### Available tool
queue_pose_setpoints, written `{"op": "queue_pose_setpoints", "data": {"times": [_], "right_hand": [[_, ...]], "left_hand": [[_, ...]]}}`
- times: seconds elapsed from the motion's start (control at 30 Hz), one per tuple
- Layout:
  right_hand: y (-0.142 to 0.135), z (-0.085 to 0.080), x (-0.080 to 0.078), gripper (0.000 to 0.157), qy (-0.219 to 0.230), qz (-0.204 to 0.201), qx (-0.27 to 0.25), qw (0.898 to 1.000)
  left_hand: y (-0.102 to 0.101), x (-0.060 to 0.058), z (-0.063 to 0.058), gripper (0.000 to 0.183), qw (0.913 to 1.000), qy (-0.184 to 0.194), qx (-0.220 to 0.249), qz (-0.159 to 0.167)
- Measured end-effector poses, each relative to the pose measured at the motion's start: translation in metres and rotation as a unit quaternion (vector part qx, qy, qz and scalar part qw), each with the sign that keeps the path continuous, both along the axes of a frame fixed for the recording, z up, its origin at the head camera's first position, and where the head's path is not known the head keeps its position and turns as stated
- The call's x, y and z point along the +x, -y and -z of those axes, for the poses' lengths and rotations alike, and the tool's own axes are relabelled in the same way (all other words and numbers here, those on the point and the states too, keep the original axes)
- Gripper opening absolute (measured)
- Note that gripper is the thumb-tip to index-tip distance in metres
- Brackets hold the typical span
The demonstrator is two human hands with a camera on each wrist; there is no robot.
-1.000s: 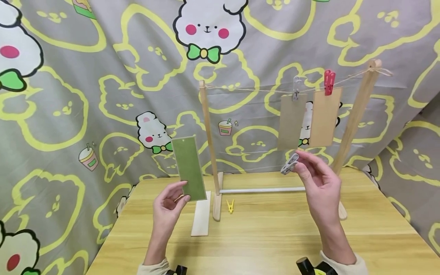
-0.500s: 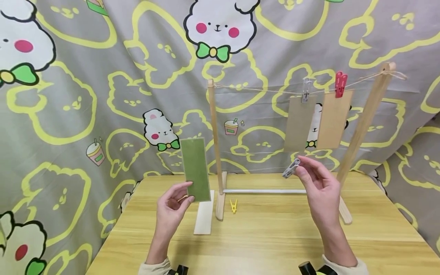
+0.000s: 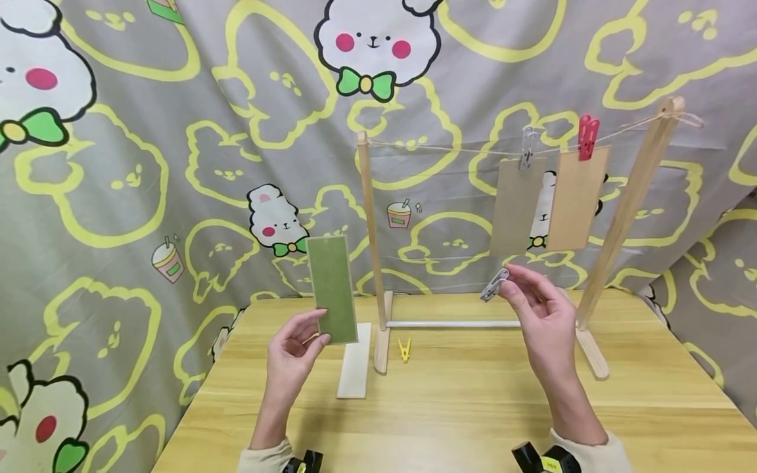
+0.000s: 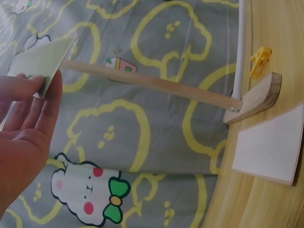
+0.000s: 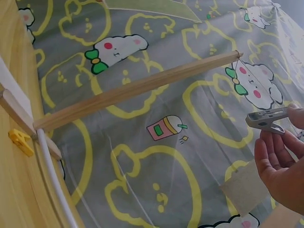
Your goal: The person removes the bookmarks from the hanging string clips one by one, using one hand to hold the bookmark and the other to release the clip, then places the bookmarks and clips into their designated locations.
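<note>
My left hand (image 3: pixel 291 349) pinches the lower left edge of a green rectangular card (image 3: pixel 332 289), held upright above the table. Between thumb and fingers, my right hand (image 3: pixel 547 315) holds a grey clothespin (image 3: pixel 494 285) that points down and left. In the right wrist view the same clothespin (image 5: pixel 268 118) shows its jaws a little apart. Behind the right hand, a grey-brown card (image 3: pixel 517 207) hangs from a string by a clear clothespin (image 3: pixel 527 148). Beside it a tan card (image 3: pixel 578 197) hangs by a red clothespin (image 3: pixel 588 136).
The string (image 3: pixel 437 147) runs between two wooden posts (image 3: pixel 371 230) on feet, joined low by a white rod (image 3: pixel 452 324). A yellow clothespin (image 3: pixel 405 350) and a pale card (image 3: pixel 355 361) lie on the wooden table (image 3: pixel 449 420). A patterned curtain (image 3: pixel 195 171) stands behind.
The head view has shifted slightly, moving the whole scene across the frame. Both hands keep their hold on the green card and the grey clothespin, with only slight movement.
</note>
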State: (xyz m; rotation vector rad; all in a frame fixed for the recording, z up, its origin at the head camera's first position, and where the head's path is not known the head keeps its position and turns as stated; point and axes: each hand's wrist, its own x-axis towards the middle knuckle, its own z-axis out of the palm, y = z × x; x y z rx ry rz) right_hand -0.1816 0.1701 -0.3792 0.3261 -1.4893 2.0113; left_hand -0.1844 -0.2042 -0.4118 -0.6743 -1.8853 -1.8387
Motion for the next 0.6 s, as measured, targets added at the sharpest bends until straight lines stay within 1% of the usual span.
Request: {"op": "queue_pose_setpoints", "data": {"times": [0.23, 0.43, 0.6], "right_hand": [[0.001, 0.003, -0.006, 0.032, 0.006, 0.006, 0.007, 1.0], [0.004, 0.008, -0.009, 0.031, 0.024, 0.015, 0.023, 0.999], [0.006, 0.012, -0.011, 0.031, 0.04, 0.019, 0.022, 0.999]], "left_hand": [[0.007, -0.006, 0.002, 0.041, 1.0, 0.0, -0.002, 0.005], [0.014, -0.008, 0.007, 0.041, 0.9997, 0.022, 0.01, -0.003], [0.018, -0.01, 0.011, 0.042, 0.999, 0.043, 0.008, -0.011]]}}
